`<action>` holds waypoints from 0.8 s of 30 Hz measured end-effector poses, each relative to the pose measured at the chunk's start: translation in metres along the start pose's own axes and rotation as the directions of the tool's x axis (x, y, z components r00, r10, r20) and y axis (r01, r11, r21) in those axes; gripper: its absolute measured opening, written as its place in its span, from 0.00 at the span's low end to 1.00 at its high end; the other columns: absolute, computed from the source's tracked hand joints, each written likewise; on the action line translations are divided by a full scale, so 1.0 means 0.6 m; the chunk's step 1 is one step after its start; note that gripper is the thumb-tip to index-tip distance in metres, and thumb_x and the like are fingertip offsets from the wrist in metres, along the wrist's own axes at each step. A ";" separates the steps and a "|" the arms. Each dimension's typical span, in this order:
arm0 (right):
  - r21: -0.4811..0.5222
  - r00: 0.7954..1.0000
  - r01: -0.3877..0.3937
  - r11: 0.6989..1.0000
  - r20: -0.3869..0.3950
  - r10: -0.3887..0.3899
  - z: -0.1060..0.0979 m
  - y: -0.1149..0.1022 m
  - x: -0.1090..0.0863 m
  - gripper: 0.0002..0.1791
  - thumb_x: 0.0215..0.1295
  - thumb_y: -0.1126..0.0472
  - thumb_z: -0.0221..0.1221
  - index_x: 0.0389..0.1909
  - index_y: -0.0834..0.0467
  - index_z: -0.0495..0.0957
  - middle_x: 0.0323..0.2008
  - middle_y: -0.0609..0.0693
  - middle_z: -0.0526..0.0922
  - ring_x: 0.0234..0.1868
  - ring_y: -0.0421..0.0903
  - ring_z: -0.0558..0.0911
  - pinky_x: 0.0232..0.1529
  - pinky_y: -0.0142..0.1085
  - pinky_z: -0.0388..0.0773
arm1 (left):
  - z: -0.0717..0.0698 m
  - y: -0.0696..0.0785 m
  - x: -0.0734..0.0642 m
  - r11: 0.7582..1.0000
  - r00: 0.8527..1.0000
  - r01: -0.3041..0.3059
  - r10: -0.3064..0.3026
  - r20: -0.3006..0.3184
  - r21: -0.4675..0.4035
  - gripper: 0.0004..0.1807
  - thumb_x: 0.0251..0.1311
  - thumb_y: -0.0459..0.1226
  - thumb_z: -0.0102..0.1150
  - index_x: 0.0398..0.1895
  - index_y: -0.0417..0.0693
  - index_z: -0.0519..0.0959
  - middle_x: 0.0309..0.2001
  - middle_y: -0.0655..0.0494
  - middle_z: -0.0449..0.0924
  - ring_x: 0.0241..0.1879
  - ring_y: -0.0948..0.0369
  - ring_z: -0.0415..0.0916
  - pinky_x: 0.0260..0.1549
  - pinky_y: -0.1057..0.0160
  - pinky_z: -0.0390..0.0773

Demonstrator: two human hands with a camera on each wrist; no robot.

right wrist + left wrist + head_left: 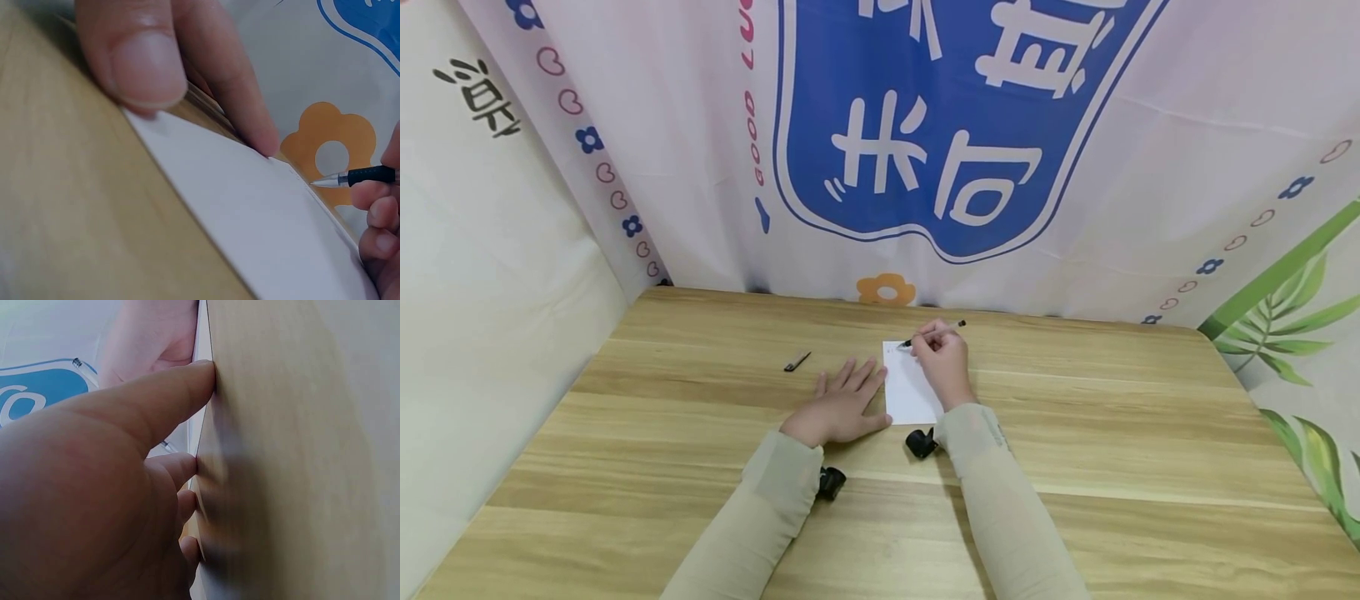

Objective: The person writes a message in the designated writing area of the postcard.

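Note:
A small sheet of white paper (912, 398) lies on the wooden table, with faint small marks near its top left. My right hand (946, 367) pinches a slim pen (953, 326) with a dark grip, its metal tip (325, 181) at the upper part of the sheet. To the left, my left hand (842, 410) rests spread on the table, fingers straight. Its thumb (147, 72) presses the sheet's lower left corner, and the index fingertip touches the left edge higher up. A pen cap (797, 362) with a black end lies beyond the left hand.
Black wrist cameras (921, 442) sit by both cuffs, just above the wooden tabletop (1112, 417). Behind the table's far edge hangs a printed cloth (700, 167) with a blue sign and an orange flower. More cloth hangs at the left and right sides.

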State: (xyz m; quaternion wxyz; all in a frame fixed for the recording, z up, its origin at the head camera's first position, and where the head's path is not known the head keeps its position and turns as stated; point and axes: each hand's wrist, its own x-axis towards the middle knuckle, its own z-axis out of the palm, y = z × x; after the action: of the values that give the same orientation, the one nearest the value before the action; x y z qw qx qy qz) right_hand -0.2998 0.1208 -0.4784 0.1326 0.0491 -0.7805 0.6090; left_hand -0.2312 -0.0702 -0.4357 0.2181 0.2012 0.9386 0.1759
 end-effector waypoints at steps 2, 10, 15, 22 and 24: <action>-0.006 1.000 -0.007 1.000 0.002 0.007 0.000 0.000 0.000 0.06 0.67 0.66 0.58 0.30 0.61 0.79 0.28 0.51 0.79 0.25 0.45 0.77 0.25 0.29 0.75 | 0.001 -0.001 0.001 1.000 1.000 -0.001 0.001 0.000 -0.003 0.44 0.74 0.58 0.48 0.83 0.54 0.43 0.83 0.53 0.33 0.80 0.48 0.23 0.73 0.35 0.29; -0.019 1.000 -0.014 1.000 0.002 0.014 0.002 0.001 0.001 0.05 0.67 0.66 0.58 0.31 0.61 0.79 0.29 0.51 0.79 0.25 0.43 0.77 0.25 0.28 0.74 | 0.003 -0.004 0.003 1.000 1.000 0.002 -0.002 0.007 0.000 0.44 0.74 0.58 0.47 0.83 0.54 0.42 0.83 0.54 0.31 0.80 0.48 0.23 0.73 0.35 0.29; -0.028 1.000 -0.008 1.000 0.007 0.008 0.001 0.001 0.002 0.06 0.67 0.66 0.58 0.30 0.62 0.79 0.30 0.51 0.79 0.25 0.43 0.77 0.26 0.28 0.74 | 0.004 -0.002 0.003 1.000 1.000 -0.001 0.001 0.001 -0.002 0.43 0.75 0.58 0.48 0.83 0.54 0.43 0.83 0.54 0.32 0.80 0.48 0.23 0.73 0.35 0.29; -0.033 1.000 -0.003 0.999 0.012 0.003 0.001 0.004 0.003 0.06 0.67 0.66 0.57 0.30 0.62 0.80 0.31 0.51 0.80 0.27 0.44 0.78 0.27 0.29 0.76 | 0.005 -0.003 0.005 1.000 1.000 -0.004 0.004 -0.003 -0.004 0.43 0.75 0.57 0.48 0.83 0.55 0.43 0.83 0.54 0.32 0.80 0.48 0.24 0.73 0.34 0.29; -0.035 1.000 -0.001 0.999 0.011 0.002 0.002 0.005 0.003 0.06 0.66 0.65 0.57 0.30 0.61 0.80 0.31 0.51 0.80 0.27 0.44 0.78 0.27 0.29 0.76 | 0.005 -0.004 0.005 1.000 1.000 -0.004 0.004 -0.004 0.001 0.43 0.75 0.57 0.48 0.83 0.55 0.43 0.83 0.54 0.32 0.80 0.48 0.24 0.72 0.34 0.29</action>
State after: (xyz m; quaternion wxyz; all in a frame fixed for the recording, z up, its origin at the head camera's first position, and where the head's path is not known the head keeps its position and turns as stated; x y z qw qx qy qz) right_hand -0.3026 0.1208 -0.4809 0.1286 0.0496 -0.7919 0.5948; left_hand -0.2332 -0.0701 -0.4404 0.2159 0.2030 0.9386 0.1765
